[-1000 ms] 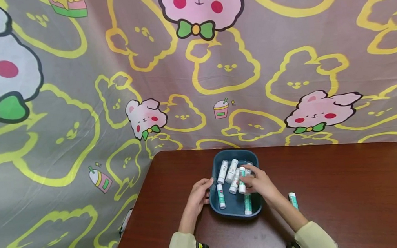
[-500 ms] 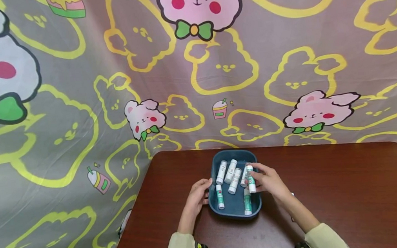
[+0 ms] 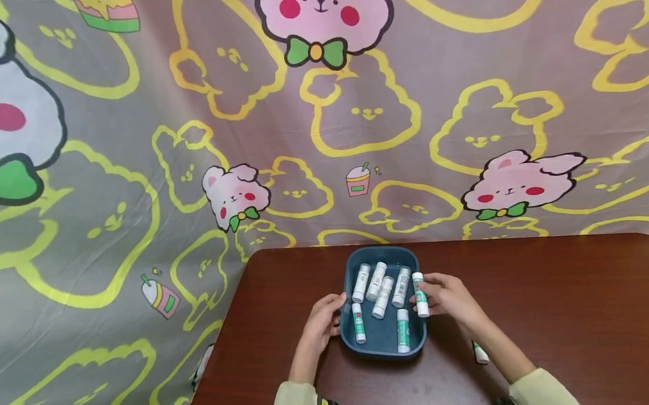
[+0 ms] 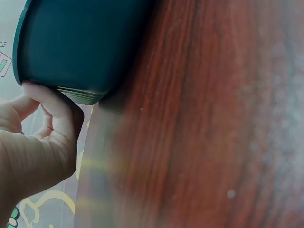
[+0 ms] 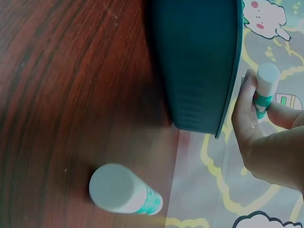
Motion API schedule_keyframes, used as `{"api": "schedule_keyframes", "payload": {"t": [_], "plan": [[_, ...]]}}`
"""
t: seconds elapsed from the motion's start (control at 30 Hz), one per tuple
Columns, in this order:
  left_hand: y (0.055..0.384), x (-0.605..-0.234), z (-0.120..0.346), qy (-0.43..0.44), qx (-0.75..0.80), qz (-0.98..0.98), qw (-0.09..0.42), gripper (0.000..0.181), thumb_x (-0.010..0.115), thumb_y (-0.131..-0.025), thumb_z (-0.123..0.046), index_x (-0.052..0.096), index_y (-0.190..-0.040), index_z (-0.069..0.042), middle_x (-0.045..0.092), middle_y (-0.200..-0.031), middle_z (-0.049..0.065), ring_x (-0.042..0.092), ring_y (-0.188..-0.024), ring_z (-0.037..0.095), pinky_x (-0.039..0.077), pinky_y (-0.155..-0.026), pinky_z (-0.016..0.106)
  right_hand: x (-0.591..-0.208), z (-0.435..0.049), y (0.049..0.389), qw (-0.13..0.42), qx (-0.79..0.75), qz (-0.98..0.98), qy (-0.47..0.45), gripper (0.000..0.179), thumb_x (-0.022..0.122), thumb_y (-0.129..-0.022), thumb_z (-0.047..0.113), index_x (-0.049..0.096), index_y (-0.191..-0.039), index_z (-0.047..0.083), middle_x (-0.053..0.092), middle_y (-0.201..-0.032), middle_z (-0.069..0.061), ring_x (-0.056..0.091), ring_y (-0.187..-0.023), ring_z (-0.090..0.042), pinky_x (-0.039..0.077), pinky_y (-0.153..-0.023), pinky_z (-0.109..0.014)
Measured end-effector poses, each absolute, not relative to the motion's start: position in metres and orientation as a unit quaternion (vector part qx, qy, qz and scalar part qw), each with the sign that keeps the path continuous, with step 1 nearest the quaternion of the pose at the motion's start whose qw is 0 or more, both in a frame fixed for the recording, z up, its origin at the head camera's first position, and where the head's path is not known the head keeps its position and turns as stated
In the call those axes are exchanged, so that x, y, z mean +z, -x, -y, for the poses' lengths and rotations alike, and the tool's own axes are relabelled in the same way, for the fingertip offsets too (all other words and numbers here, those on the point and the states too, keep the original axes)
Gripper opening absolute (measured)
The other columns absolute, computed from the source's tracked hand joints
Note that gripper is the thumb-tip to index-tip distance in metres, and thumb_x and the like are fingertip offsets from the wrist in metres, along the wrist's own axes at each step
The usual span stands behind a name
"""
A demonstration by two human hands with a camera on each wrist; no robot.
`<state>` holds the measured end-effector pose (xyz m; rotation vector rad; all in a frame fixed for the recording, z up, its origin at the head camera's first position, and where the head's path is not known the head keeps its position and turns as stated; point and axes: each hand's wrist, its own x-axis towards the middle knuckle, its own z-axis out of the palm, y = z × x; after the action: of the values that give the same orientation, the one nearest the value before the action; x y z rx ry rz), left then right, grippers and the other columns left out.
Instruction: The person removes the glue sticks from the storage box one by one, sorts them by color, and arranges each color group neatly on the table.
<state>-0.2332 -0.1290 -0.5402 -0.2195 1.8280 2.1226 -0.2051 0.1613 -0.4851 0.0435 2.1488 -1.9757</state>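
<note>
A dark blue plastic basket (image 3: 380,344) stands on the table with several white-capped glue sticks lying in it, some with green labels showing. My left hand (image 3: 322,318) grips the basket's left side, its thumb at the rim in the left wrist view. Over the right rim, my right hand (image 3: 453,297) pinches a green-and-white glue stick (image 3: 421,296) between thumb and fingers. That stick is held upright, white end up, in the right wrist view. Another glue stick (image 5: 121,190) lies on the table to the right of the basket, partly hidden by my right forearm in the head view.
The brown wooden table (image 3: 589,308) extends to the right of the basket. A patterned cloth (image 3: 288,122) hangs behind the table and along its left side. Dark wrist devices sit at both sleeves.
My right hand has moved right with the glue stick, from over the basket's interior to its right rim. The left hand keeps its place at the basket.
</note>
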Motion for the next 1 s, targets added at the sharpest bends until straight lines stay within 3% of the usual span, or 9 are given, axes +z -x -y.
{"api": "schedule_keyframes", "payload": {"t": [0.27,0.5,0.73,1.0], "plan": [[0.234,-0.541,0.128,0.083,0.745,-0.638,0.173,0.021,0.063,-0.104,-0.026,0.062,-0.1,-0.005,0.061,-0.08,0.0,0.06,-0.062,0.007,0.051,-0.052,0.022,-0.485,-0.173,0.202,0.103,-0.655,-0.748,-0.019,0.042,0.055,-0.108,0.018,0.052,-0.133,-0.017,0.075,-0.101,-0.02,0.074,-0.085,-0.025,0.062,-0.073,-0.037],[0.233,-0.541,0.128,0.082,0.745,-0.638,0.174,0.019,0.061,-0.105,-0.025,0.062,-0.097,-0.008,0.061,-0.079,0.0,0.062,-0.063,0.007,0.051,-0.053,0.022,-0.485,-0.182,0.201,0.1,-0.669,-0.736,-0.019,0.042,0.057,-0.107,0.013,0.05,-0.129,-0.021,0.074,-0.099,-0.021,0.072,-0.077,-0.02,0.061,-0.067,-0.035],[0.234,-0.539,0.127,0.085,0.743,-0.639,0.177,0.02,0.059,-0.106,-0.025,0.061,-0.099,-0.006,0.062,-0.081,0.0,0.063,-0.064,0.008,0.052,-0.054,0.023,-0.489,-0.189,0.199,0.101,-0.661,-0.742,-0.041,0.044,0.06,-0.105,0.014,0.051,-0.131,-0.02,0.068,-0.094,-0.011,0.068,-0.076,-0.017,0.062,-0.067,-0.035],[0.235,-0.539,0.13,0.082,0.743,-0.639,0.18,0.021,0.061,-0.105,-0.026,0.061,-0.099,-0.006,0.062,-0.082,0.001,0.063,-0.065,0.008,0.052,-0.054,0.023,-0.495,-0.197,0.197,0.103,-0.659,-0.743,-0.049,0.046,0.061,-0.105,0.016,0.051,-0.131,-0.02,0.066,-0.095,-0.008,0.067,-0.078,-0.017,0.062,-0.068,-0.035]]}}
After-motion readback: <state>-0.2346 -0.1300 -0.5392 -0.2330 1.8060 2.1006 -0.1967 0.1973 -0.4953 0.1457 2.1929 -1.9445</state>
